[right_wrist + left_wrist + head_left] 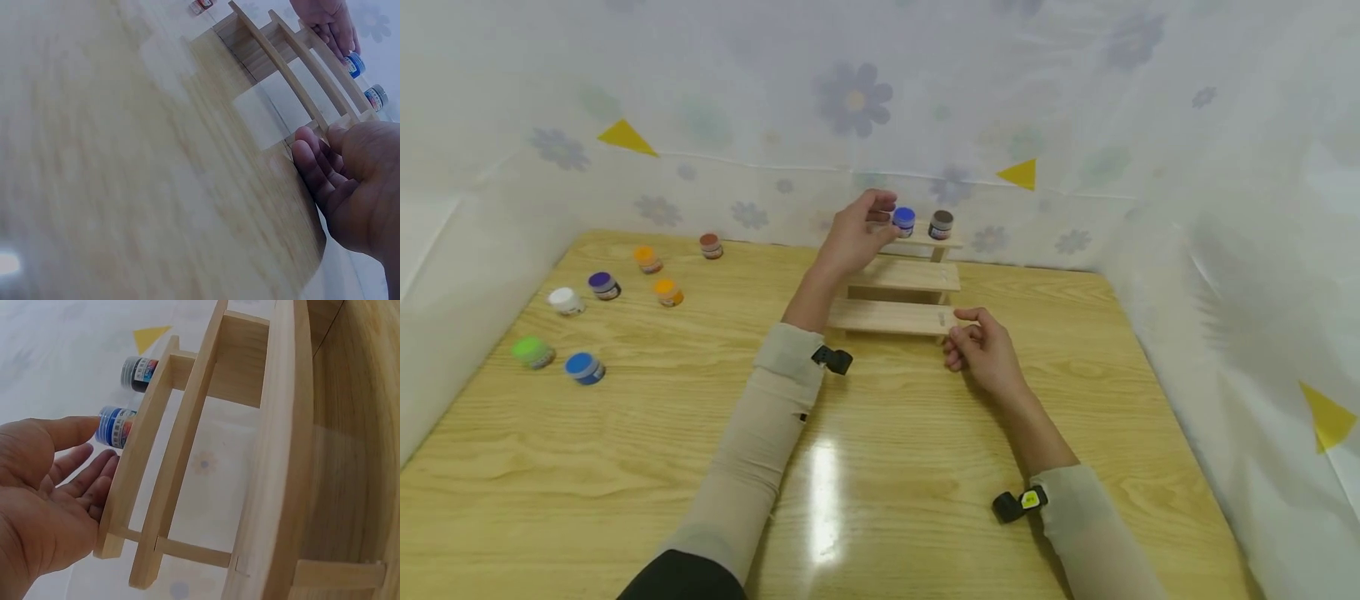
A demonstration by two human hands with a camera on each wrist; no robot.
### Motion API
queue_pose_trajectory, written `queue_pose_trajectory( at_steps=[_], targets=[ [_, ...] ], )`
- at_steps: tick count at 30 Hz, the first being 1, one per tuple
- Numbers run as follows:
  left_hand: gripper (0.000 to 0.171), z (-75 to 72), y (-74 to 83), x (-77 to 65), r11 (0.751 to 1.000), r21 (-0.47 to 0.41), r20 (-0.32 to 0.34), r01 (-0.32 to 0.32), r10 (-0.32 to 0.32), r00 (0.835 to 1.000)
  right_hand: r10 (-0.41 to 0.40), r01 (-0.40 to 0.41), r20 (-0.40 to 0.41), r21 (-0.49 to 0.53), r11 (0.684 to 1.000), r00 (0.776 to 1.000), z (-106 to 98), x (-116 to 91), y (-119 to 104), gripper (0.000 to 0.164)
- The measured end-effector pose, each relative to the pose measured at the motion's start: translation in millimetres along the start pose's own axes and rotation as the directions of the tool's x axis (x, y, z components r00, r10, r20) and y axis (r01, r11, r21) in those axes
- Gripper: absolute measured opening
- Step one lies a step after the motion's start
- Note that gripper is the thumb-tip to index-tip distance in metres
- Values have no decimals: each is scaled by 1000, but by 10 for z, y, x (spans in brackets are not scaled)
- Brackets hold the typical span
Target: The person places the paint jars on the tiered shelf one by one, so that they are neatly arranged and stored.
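A three-tier wooden stand stands near the back of the table. On its top tier are a paint jar with a blue lid and another with a dark brown lid. My left hand is at the left of the blue jar, fingers spread loosely. In the left wrist view a fingertip comes right up to the lid of this blue jar, with the other fingers beside the top board. With its fingers bent, my right hand pinches the right end of the lowest tier, thumb at the board.
Several paint jars are scattered at the table's left, among them a white-lidded jar, a green-lidded jar and a blue-lidded jar. A brown-red-lidded jar sits nearer the stand. A flowered sheet hangs behind the table.
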State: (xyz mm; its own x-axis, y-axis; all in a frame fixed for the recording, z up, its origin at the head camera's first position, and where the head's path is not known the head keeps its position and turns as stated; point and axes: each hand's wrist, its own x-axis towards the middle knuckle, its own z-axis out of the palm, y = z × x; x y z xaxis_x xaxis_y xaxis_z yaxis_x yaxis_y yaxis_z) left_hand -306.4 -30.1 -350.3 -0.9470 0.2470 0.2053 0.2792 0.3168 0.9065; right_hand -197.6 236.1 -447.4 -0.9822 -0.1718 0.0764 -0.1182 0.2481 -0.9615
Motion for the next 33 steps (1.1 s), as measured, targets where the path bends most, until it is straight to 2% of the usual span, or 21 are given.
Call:
queue_pose_trajectory(
  at_steps=[7,13,21,29,33],
  targets=[
    [46,-150,-66,-56,1000,-30,-18,-2,1,1000,-4,4,3,-3,1000,1000,40,10,24,35],
    [42,-252,-85,-143,1000,-2,-36,3,-3,999,-10,10,14,-23,1000,1000,35,43,38,36],
    [34,-315,-115,-213,1000,-11,-58,8,-9,998,-12,12,17,-16,1000,1000,40,85,67,36],
    [32,-333,-105,-326,1000,-24,-60,18,-19,998,-19,19,19,-31,999,1000,66,43,62,37],
    [32,-384,-100,-351,1000,-12,-67,-3,2,998,-31,31,18,-26,999,999,76,34,41,38]
  ],
)
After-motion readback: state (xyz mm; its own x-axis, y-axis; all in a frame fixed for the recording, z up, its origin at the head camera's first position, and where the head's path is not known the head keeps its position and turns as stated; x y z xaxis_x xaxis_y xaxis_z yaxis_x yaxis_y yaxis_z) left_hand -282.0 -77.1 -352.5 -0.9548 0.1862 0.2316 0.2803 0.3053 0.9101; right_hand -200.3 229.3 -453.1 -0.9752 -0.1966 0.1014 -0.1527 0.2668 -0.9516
